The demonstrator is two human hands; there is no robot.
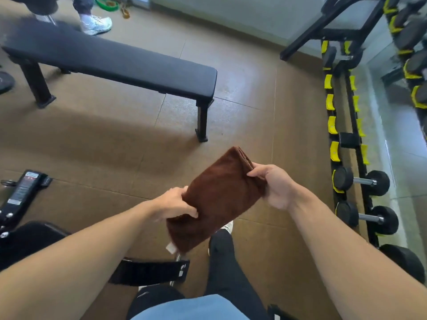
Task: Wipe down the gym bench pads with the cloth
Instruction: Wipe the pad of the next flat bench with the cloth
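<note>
A folded brown cloth (216, 197) hangs in the air in front of me, over the floor. My left hand (173, 204) grips its lower left edge, thumb on top. My right hand (275, 185) pinches its upper right end, where the folded layers show. A flat black gym bench (111, 58) stands across the floor at the upper left, well beyond the cloth. Neither hand touches the bench. A second black pad (27, 236) shows at the lower left, beside my left forearm.
A dumbbell rack (346, 125) with black and yellow cradles and several dumbbells lines the right side. Another person's white shoe (96, 24) stands behind the bench. A black machine frame (20, 188) sits at the left. Brown rubber floor tiles lie between me and the bench.
</note>
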